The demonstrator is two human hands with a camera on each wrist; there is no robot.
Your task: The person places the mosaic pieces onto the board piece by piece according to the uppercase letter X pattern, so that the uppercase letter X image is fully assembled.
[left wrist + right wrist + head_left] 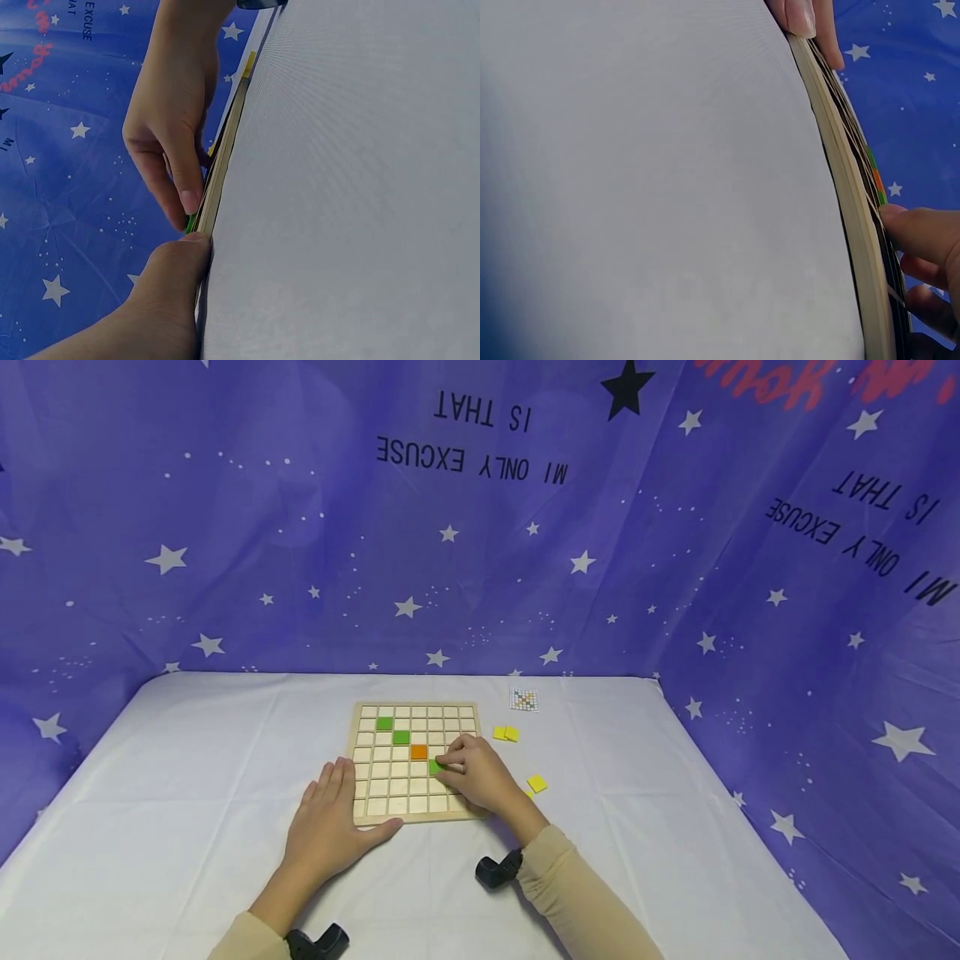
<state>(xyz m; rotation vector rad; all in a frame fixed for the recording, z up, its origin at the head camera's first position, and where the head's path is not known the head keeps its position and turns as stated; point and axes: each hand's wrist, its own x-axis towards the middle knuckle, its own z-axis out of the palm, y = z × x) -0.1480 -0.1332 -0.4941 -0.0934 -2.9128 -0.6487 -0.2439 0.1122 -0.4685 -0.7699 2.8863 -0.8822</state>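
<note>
A wooden grid board (397, 806) lies flat on the white table. Along its left side rests my left hand (324, 822), fingers straight, thumb stretched to the front edge. My right hand (480, 772) is over the right half of the board, thumb and fingertips pinching a green tile (434, 767) at one of the squares. Up and left from there, an orange tile (418, 752) and two other green tiles (401, 737) sit in squares on a diagonal. In the left wrist view, the pinched green tile (190, 222) shows at the fingertips. The right hand hides several squares.
Two yellow tiles (506, 734) lie right of the board, overlapping. Nearer, another yellow tile (537, 783) lies beside my right wrist, with one more partly hidden. A small card with a coloured grid pattern (524, 699) is at the back. A blue starry cloth (405, 568) hangs behind the table.
</note>
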